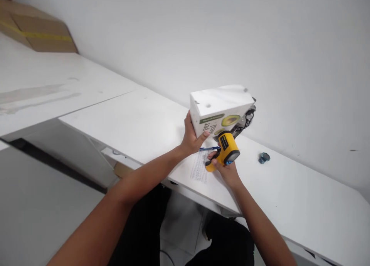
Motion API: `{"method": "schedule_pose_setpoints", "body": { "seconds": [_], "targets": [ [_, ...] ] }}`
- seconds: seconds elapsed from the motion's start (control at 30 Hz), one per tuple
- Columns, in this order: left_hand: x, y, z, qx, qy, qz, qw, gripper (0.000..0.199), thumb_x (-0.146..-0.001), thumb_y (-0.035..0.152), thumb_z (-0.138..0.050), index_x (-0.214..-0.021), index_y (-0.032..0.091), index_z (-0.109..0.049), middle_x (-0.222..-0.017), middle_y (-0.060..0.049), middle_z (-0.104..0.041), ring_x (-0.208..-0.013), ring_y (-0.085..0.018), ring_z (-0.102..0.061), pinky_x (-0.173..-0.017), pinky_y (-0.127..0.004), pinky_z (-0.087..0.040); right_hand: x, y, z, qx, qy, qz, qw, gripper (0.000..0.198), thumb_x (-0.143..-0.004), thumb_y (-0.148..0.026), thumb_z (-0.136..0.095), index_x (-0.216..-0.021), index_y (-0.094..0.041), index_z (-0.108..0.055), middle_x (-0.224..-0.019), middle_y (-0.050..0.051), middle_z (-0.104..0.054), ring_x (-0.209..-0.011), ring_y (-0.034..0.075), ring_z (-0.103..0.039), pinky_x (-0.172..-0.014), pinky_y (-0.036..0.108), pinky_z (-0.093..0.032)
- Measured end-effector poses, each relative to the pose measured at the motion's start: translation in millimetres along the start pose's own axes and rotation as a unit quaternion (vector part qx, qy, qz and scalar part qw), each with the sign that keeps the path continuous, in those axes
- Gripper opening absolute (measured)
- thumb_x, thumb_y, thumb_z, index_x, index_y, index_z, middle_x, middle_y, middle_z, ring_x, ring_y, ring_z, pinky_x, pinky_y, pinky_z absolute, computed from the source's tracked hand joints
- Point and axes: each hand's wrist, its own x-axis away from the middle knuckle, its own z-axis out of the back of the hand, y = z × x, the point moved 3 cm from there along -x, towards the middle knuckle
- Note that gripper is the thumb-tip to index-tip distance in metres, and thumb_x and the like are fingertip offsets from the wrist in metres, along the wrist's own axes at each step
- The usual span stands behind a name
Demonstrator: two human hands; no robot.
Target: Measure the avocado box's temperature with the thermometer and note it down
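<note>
My left hand [193, 137] grips the lower left side of a white box [222, 100] with avocado pictures on its front, thumb across the front face. The box is tilted above the desk. In my right hand [225, 169] is a yellow and black infrared thermometer [227, 148], its handle wrapped by my fingers, close in front of the box. A blue pen [209, 148] lies behind it, on or just above a printed sheet [199, 168]. Behind the box's right side shows a black and grey packet [245, 121] with white lettering, partly hidden.
A small dark blue-green object [264, 158] lies on the white desk [289, 189] to the right. A cardboard box [43, 31] with yellow tape stands at the far left. The white wall [260, 46] rises behind the desk. My legs are below the desk edge.
</note>
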Motion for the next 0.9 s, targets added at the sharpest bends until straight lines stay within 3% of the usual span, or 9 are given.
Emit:
{"method": "schedule_pose_setpoints", "body": {
  "seconds": [0.17,0.27,0.4,0.63,0.8,0.9],
  "targets": [
    [-11.7,-8.2,17.3,-0.066,0.054,0.075,0.994,0.097,-0.082,0.059,-0.062,-0.152,0.032,-0.002,-0.151,-0.014,-0.025,-0.141,-0.028,-0.031,-0.116,-0.048,-0.031,-1.6,-8.3,13.1,-0.005,0.166,-0.017,0.986,0.043,-0.072,-0.053,-0.076,-0.093,-0.021,-0.056,-0.069,-0.003,-0.059,-0.06,0.015,-0.057,-0.059,0.032,-0.051],
    [-17.4,-12.3,27.2,-0.166,0.089,0.131,0.973,0.099,-0.083,0.058,-0.061,-0.153,0.024,-0.001,-0.152,-0.017,-0.021,-0.145,-0.028,-0.025,-0.119,-0.044,-0.025,-0.4,-11.7,25.1,0.012,0.265,-0.019,0.964,0.047,-0.066,-0.057,-0.078,-0.085,-0.021,-0.054,-0.068,-0.003,-0.059,-0.058,0.014,-0.056,-0.056,0.031,-0.049],
    [-20.4,-19.7,33.9,-0.265,0.1,0.191,0.94,0.099,-0.082,0.049,-0.065,-0.152,0.017,-0.003,-0.148,-0.02,-0.024,-0.145,-0.029,-0.022,-0.12,-0.044,-0.021,-0.4,-11.5,37.0,0.06,0.33,-0.017,0.942,0.046,-0.067,-0.057,-0.077,-0.085,-0.021,-0.054,-0.069,-0.003,-0.059,-0.062,0.016,-0.057,-0.061,0.032,-0.049],
    [-19.7,-30.8,31.3,-0.294,0.051,0.23,0.926,0.1,-0.081,0.046,-0.066,-0.152,0.011,-0.004,-0.145,-0.023,-0.026,-0.144,-0.031,-0.02,-0.121,-0.047,-0.017,-2.2,-4.7,42.7,0.134,0.325,0.004,0.936,0.051,-0.073,-0.054,-0.072,-0.11,-0.021,-0.06,-0.091,0.002,-0.066,-0.084,0.021,-0.061,-0.079,0.036,-0.05],
    [-18.8,-31.4,27.2,-0.314,-0.004,0.251,0.916,0.1,-0.082,0.046,-0.064,-0.152,0.011,-0.002,-0.15,-0.024,-0.02,-0.146,-0.033,-0.015,-0.121,-0.051,-0.014,-2.4,2.1,42.6,0.094,0.31,-0.017,0.946,0.094,-0.07,-0.049,-0.077,-0.146,-0.025,-0.027,-0.095,0.001,-0.065,-0.082,0.02,-0.062,-0.084,0.037,-0.049],
    [-18.7,-32.5,26.8,-0.33,-0.013,0.267,0.906,0.1,-0.081,0.047,-0.065,-0.152,0.012,-0.004,-0.15,-0.024,-0.021,-0.146,-0.035,-0.015,-0.12,-0.054,-0.014,-6.0,4.4,44.0,0.069,0.27,-0.016,0.96,0.098,-0.072,-0.048,-0.074,-0.149,-0.026,-0.017,-0.099,0.001,-0.063,-0.085,0.019,-0.062,-0.087,0.038,-0.048]
  ]
}}
